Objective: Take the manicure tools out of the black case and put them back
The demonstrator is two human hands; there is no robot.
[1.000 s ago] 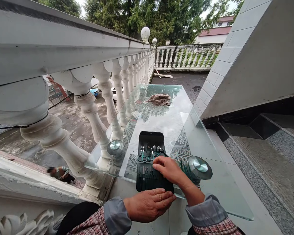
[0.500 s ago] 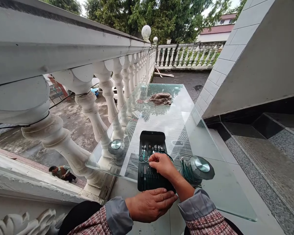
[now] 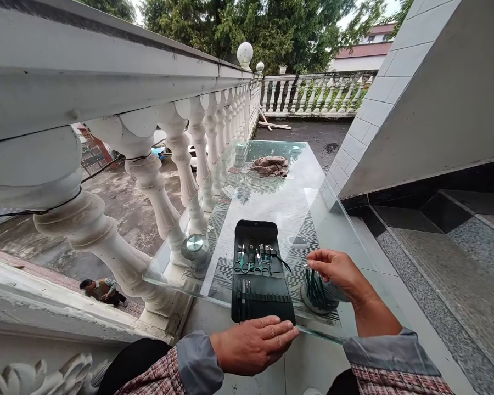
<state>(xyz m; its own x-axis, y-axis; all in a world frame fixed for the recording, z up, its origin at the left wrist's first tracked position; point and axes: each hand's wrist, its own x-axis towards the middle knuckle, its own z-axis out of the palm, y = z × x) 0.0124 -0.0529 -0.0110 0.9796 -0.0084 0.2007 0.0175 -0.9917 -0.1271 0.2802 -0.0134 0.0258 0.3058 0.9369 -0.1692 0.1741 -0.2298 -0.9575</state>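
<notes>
An open black manicure case [image 3: 260,310] lies on the glass table. Its upper part holds small scissors [image 3: 241,265], nail clippers and nippers; a few slim tools [image 3: 243,289] stand in the lower row's left loops. My left hand [image 3: 257,344] rests flat across the case's near edge, fingers stretched out. To the right, my right hand [image 3: 338,272] pinches at the upper ends of several loose slim metal tools [image 3: 315,291], bunched on the table. Whatever lies between its fingertips is too small to make out.
The glass table [image 3: 267,203] carries a crumpled brown cloth [image 3: 270,166] at its far end. A round metal-topped table support [image 3: 195,247] is at left. A white balustrade [image 3: 168,137] runs along the left, stone steps [image 3: 444,263] on the right. A person [image 3: 105,291] is below, beyond the railing.
My right hand has moved right, from the case's loops to the loose tools beside it. My left hand has stayed on the case's near edge.
</notes>
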